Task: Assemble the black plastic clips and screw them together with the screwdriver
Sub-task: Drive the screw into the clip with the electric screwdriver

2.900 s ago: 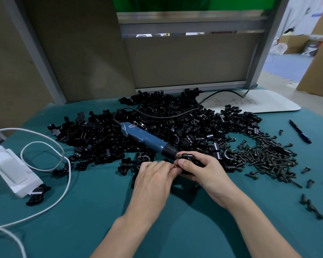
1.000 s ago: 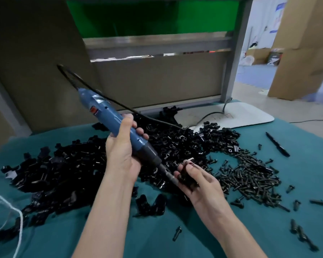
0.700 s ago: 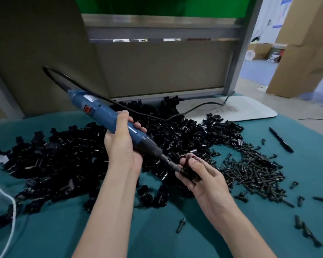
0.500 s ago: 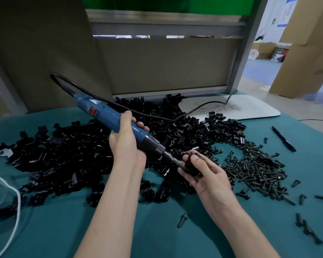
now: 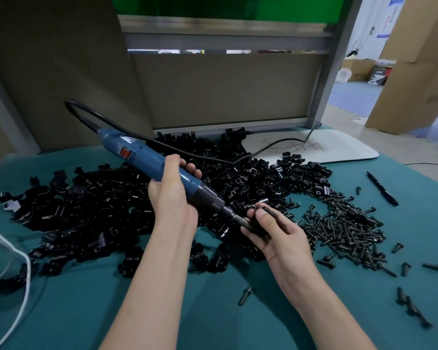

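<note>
My left hand grips the blue electric screwdriver around its lower barrel, tool slanting down to the right. Its metal bit meets a black plastic clip that my right hand pinches between thumb and fingers just above the cloth. Most of the clip is hidden by my fingers. A big heap of black clips spreads behind and to the left. A pile of black screws lies to the right.
Teal cloth covers the table. One loose screw lies between my forearms, more at the right. A black pen and a white board sit far right. White cable loops at the left. A partition stands behind.
My left hand picked the screwdriver up off the clip heap and brought its bit to the clip in my right hand. In the last half second the hands barely moved.
</note>
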Tool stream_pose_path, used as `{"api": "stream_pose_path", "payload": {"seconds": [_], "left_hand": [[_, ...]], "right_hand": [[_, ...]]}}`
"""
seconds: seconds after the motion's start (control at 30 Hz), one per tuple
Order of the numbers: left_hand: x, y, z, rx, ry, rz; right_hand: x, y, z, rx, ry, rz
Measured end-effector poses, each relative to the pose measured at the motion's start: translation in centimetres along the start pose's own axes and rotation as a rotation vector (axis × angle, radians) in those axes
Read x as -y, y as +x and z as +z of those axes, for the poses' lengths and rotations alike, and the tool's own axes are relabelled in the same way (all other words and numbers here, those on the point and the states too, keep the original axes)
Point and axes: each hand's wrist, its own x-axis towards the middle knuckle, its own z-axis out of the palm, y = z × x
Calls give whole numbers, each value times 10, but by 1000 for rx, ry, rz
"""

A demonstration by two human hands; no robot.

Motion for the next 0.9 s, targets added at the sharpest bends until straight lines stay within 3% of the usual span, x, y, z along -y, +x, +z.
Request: {"api": "stream_pose_path", "payload": {"seconds": [0.33,0.9], "left_hand": [[0,-4,2,58,48,55],[1,-7,0,-4,-5,65]], "right_hand": [[-1,1,-1,16,29,12],[-4,0,-3,51,78,17]]}}
